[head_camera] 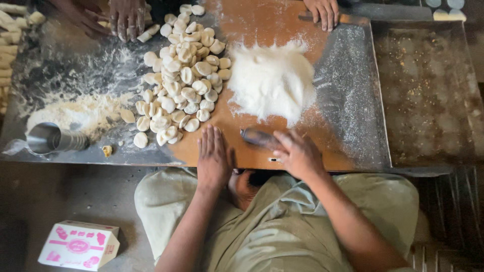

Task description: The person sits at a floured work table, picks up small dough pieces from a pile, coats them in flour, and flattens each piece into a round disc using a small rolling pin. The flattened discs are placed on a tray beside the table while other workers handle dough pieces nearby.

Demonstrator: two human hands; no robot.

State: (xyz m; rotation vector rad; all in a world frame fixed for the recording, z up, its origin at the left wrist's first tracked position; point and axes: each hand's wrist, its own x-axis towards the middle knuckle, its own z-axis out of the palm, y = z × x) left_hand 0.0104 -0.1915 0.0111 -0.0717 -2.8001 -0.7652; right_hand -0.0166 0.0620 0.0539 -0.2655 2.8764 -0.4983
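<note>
My left hand (pixel 213 157) lies flat, palm down, on the brown wooden board (pixel 262 22), just below a heap of several small pale dough pieces (pixel 181 75). My right hand (pixel 297 153) rests near the board's front edge, its fingers on a blurred grey roller-like thing (pixel 258 137). A white mound of flour (pixel 272 80) sits on the board beyond both hands.
Another person's floured hands (pixel 126 17) work at the far left; a further hand (pixel 322 11) rests at the far edge. A metal cup (pixel 48 138) lies beside yellowish flour (pixel 75 113) on the metal table. A pink and white carton (pixel 79 245) stands on the floor.
</note>
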